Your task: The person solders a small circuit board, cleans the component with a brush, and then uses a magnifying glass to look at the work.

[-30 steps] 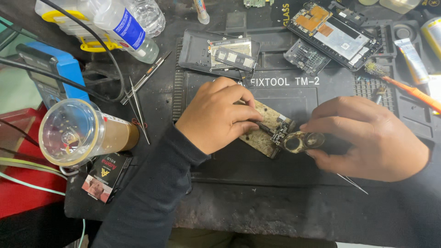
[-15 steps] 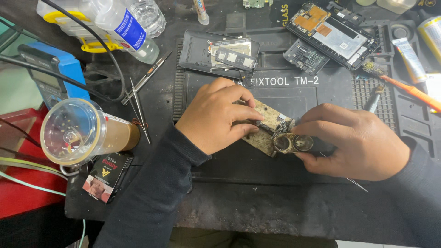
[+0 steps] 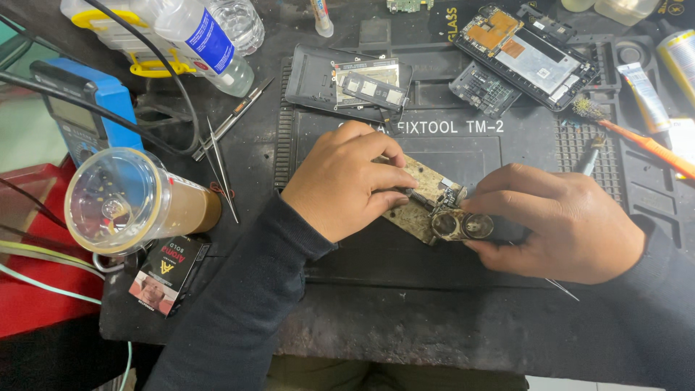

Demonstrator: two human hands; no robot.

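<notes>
A small dirty beige circuit board (image 3: 422, 195) lies tilted on the black repair mat (image 3: 405, 257). My left hand (image 3: 346, 181) rests on the board's left half, fingers curled, pinching a thin dark tool against it. My right hand (image 3: 561, 221) grips the board's lower right end, where two round metal parts (image 3: 462, 226) sit side by side. A thin metal pin sticks out beneath my right hand. Both sleeves are dark.
Opened phone parts (image 3: 525, 54) and a dark back cover (image 3: 347, 80) lie at the mat's far side. Tweezers (image 3: 221, 163), a clear cup (image 3: 127, 203), a water bottle (image 3: 203, 40) and a blue meter (image 3: 87, 108) stand left. An orange-handled brush (image 3: 637, 137) lies right.
My right hand has slid slightly left and closer around the board's end. My left hand stays on the board with hardly any movement.
</notes>
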